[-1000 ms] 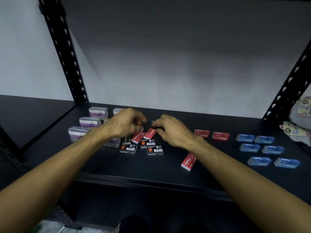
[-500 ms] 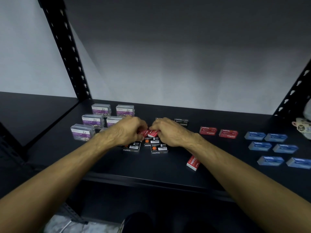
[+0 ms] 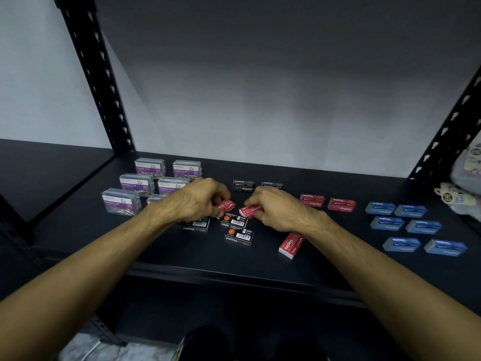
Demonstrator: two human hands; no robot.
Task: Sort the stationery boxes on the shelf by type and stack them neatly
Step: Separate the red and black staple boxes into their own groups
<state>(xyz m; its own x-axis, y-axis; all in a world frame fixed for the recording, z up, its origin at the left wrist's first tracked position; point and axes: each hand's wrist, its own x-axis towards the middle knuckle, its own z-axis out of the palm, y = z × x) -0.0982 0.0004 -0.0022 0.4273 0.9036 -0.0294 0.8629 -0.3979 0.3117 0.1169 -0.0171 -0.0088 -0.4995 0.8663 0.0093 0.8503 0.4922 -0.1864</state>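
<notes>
My left hand [image 3: 200,201] pinches a small red staples box [image 3: 226,205] just above the black shelf [image 3: 156,246]. My right hand [image 3: 276,207] grips a second red staples box [image 3: 248,211] beside it. Below both hands lie three black staples boxes [image 3: 239,237], barcode side up. Two more black ones [image 3: 243,185] stand behind. Red staples boxes [image 3: 312,200] sit to the right, and another red box [image 3: 291,244] lies under my right wrist. Several purple paper clip boxes [image 3: 135,183] are grouped at the left, several blue boxes [image 3: 406,226] at the right.
Black perforated uprights [image 3: 96,74] frame the shelf on the left and on the right [image 3: 453,126]. A bag of tagged packets [image 3: 463,188] hangs at the right edge. The shelf's front lip [image 3: 234,276] runs below my forearms.
Both hands have taken hold of the two red boxes in the middle and lifted them slightly apart. The camera has tilted and moved closer.
</notes>
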